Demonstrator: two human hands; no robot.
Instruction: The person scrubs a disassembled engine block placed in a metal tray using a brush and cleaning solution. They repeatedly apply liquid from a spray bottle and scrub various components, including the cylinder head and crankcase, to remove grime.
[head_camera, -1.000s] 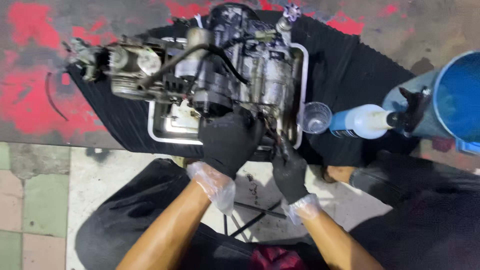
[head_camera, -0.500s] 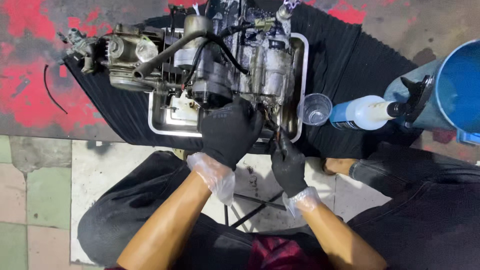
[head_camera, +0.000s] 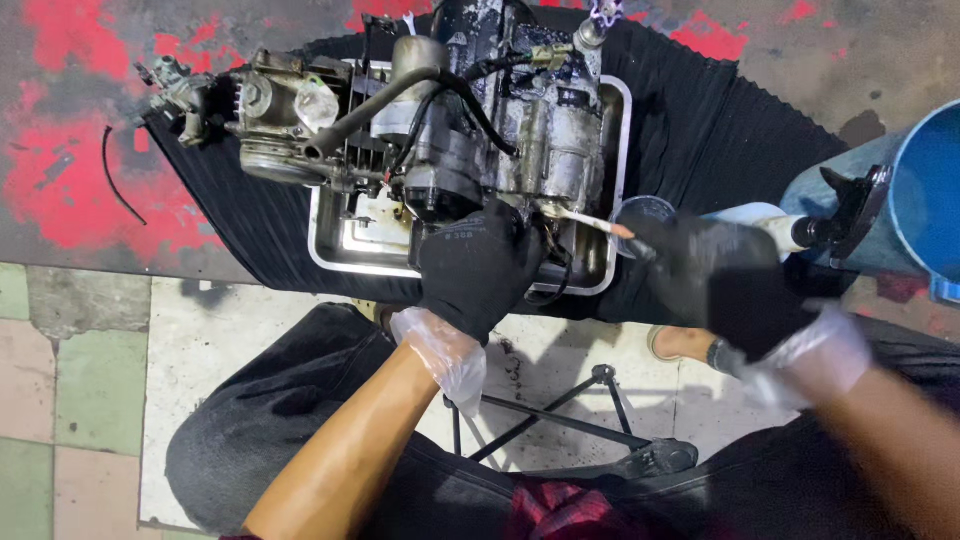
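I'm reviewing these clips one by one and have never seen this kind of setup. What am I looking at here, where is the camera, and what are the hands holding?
The camera sits on a person's head and looks down at their own two hands, both in black gloves over clear plastic ones. A greasy small engine rests in a metal tray on a black ribbed mat on the floor. The left hand rests against the engine's near side. The right hand, blurred, holds a thin stick-like tool pointed at the engine. Beside it stand a clear cup, a white spray bottle and a blue bucket. A folding stool frame shows between the knees.
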